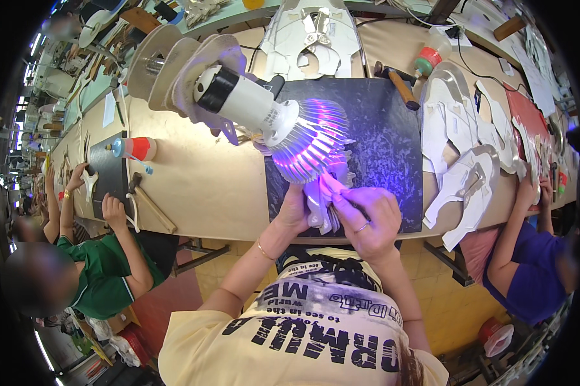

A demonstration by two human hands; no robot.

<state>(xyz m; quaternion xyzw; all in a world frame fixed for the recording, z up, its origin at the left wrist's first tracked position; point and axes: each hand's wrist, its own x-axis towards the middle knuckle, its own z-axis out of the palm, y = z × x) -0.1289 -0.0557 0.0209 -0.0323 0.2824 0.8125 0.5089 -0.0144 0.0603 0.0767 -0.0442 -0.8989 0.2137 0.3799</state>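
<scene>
Forearms (253, 262) angled inward; left hand (292, 210) and bent-fingered right hand (375, 224) gripped thin, curved, pale pieces (321, 215) between them, beneath a ribbed metal lamp (306, 141), over a dark, mottled board (390, 151).

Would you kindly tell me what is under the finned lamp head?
At its near edge, the left hand and right hand hold pale layered pieces over the dark board. The finned lamp head hides whatever lies farther beneath.
</scene>
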